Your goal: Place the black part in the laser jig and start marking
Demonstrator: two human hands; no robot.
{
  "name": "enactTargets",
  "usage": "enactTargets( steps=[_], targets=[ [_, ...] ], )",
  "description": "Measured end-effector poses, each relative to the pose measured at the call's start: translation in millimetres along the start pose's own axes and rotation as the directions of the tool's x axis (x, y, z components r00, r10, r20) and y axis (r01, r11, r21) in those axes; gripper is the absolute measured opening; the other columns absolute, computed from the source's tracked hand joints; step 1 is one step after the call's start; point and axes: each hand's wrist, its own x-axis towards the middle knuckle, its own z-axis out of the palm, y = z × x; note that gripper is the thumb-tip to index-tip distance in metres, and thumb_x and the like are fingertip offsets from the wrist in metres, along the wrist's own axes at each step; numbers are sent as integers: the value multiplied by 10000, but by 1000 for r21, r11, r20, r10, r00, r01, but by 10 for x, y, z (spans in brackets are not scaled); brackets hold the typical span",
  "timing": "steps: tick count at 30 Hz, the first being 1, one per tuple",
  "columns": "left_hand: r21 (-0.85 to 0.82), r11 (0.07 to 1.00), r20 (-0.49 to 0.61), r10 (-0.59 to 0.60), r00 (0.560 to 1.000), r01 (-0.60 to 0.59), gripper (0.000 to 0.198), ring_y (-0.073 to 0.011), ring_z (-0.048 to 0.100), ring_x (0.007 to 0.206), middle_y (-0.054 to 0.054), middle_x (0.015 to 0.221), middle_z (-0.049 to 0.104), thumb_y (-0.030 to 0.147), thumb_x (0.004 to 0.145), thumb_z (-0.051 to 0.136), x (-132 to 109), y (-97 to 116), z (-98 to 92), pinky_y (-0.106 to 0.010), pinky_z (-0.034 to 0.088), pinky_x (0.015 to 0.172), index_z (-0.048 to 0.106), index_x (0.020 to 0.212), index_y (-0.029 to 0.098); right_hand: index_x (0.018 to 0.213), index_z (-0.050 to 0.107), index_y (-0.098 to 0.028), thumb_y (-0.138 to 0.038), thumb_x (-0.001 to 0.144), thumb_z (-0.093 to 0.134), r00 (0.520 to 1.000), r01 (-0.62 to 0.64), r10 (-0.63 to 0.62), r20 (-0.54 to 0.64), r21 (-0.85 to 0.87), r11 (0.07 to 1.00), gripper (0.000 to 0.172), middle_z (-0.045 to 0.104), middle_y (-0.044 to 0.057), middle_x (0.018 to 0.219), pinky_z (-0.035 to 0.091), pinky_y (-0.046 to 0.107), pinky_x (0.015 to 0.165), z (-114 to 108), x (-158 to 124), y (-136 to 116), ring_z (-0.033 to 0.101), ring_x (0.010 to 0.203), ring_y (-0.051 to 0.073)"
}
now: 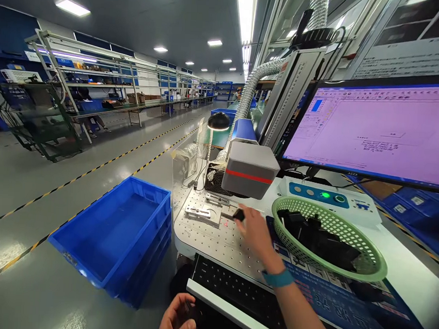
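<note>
**Part at the laser plate**

Right hand (pixel 255 231) out over perforated plate (pixel 216 237) at bench's left edge, fingers pinched on small black part (pixel 239 215) beside metal fixture (pixel 199 213). Left hand (pixel 178 320) low near keyboard (pixel 236 291), curled around something dark. Green basket (pixel 377 268) of black parts still well filled; blue crate (pixel 91 270) looks bare.

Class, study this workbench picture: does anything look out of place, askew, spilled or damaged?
Nothing stands out. The right hand holds a small black part over the perforated plate, more black parts sit inside the green basket, and the blue crate stands level. The left hand holds something dark, too hidden to identify.
</note>
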Motion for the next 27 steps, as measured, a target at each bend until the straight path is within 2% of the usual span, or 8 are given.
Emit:
enactTargets(
  steps=[5,8,11,13,15,18,22,27],
  targets=[
    [243,966,-49,105,993,-90,501,-250,566,985,-104,1075,623,480,763,693,62,246,124,-346,429,877,609,1155,180,1223,529,-83,-355,876,443,931,-326,263,-255,-248,912,449,592,211,1046,467,486,752,-645,-167,727,540,980,381],
    [362,918,-27,184,983,-162,444,-265,540,1103,-110,1204,583,368,806,628,90,326,261,-375,412,976,555,1207,192,1245,528,-68,-386,870,436,894,-406,331,-302,-232,884,500,558,251,1182,443,593,807,-814,-335,840,478,1100,462],
    [619,757,-66,317,946,-210,467,-231,579,1012,-74,1122,609,260,771,633,91,356,397,-355,471,907,510,1219,218,1098,620,-123,-452,878,441,961,-227,231,-155,43,973,435,634,184,1044,493,491,824,-797,-632,398,584,969,338],
    [765,574,-4,455,890,-291,492,-202,591,932,-51,1059,613,233,764,654,90,350,470,-321,504,829,485,1227,235,1014,644,-200,-487,873,477,986,-158,128,111,330,930,360,669,99,948,535,363,695,-720,-909,-118,624,776,225],
    [839,364,131,587,799,-405,464,-187,598,875,-52,997,609,261,812,632,98,338,528,-301,527,763,463,1243,226,1060,633,-239,-483,828,579,949,-168,12,314,475,864,341,671,55,949,541,315,690,-626,-1192,-644,623,750,186],
    [859,134,286,676,679,-495,381,-176,601,781,-66,919,599,347,917,506,127,345,584,-286,538,652,450,1260,192,1171,571,-255,-342,794,642,907,-174,-104,409,587,791,393,647,39,1045,532,286,799,-505,-1442,-1139,624,894,178],
    [915,-24,328,626,708,-403,503,-227,546,1086,-149,1196,542,371,937,483,156,349,558,-340,533,853,366,1375,153,1193,540,-237,-328,864,535,943,-128,-75,324,561,818,342,617,60,1069,510,309,840,-354,-1204,-1008,601,941,186],
    [862,-416,474,464,748,-288,814,-381,339,1323,-211,1464,338,451,763,673,130,-4,391,-530,453,978,322,1433,152,1179,561,-136,-294,843,516,984,-140,92,154,337,931,374,517,127,1053,489,371,799,30,-386,-355,563,816,199]
  ],
)
